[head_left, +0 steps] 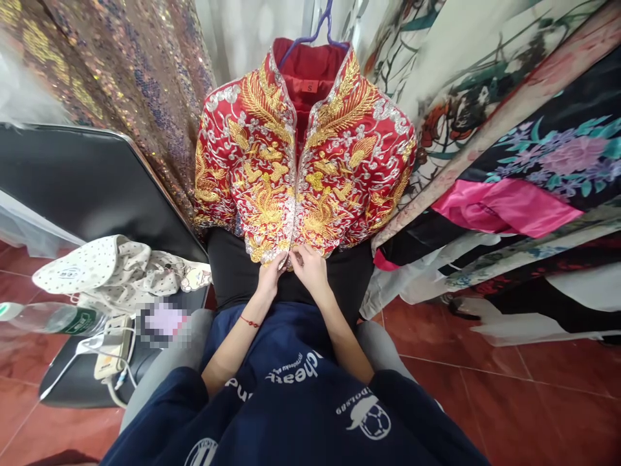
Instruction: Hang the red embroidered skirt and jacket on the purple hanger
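A red jacket (310, 155) with gold and silver embroidery hangs upright in front of me on a purple hanger (320, 35). Its stand collar gapes, showing the red lining and a size tag (310, 86) marked S. My left hand (270, 275) pinches the jacket's bottom hem at the centre front, beside the front opening. Against it, my right hand (309, 266) closes its fingers on the other side of the same hem. The fingertips of both hands nearly meet. Whether a small fastener lies between them is too small to tell.
On the left, a black chair (87, 188) bears a spotted white cloth (121, 272), a plastic bottle (53, 318) and a power strip (114, 349) with cables. Sequinned fabric (140, 71) hangs behind it. Garments with floral patterns (557, 155) crowd the right side above the red tiled floor (451, 388).
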Available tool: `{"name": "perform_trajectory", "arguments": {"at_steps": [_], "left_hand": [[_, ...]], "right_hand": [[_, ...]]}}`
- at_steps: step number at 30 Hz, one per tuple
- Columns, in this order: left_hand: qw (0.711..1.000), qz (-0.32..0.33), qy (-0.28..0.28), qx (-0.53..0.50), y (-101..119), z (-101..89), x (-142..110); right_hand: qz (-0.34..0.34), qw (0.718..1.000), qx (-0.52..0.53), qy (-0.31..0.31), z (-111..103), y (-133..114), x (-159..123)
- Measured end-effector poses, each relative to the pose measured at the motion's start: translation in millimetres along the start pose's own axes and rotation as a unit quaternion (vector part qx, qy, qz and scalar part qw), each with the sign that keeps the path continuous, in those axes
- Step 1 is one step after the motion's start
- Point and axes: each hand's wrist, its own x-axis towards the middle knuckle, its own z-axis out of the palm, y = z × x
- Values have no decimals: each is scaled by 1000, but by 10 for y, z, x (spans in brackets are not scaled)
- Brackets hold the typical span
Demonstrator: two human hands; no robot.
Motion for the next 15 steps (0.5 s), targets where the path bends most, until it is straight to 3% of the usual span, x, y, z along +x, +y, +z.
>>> {"name": "perform_trajectory", "arguments": {"at_steps": [6, 15], "left_hand": [[1000, 11, 3, 11, -42, -18, 26], [999, 37, -4, 29, -92, -49, 59]], "right_hand": [[94, 983, 155, -24, 136, 20, 3], [228, 880, 404, -107, 182, 83, 74]]}}
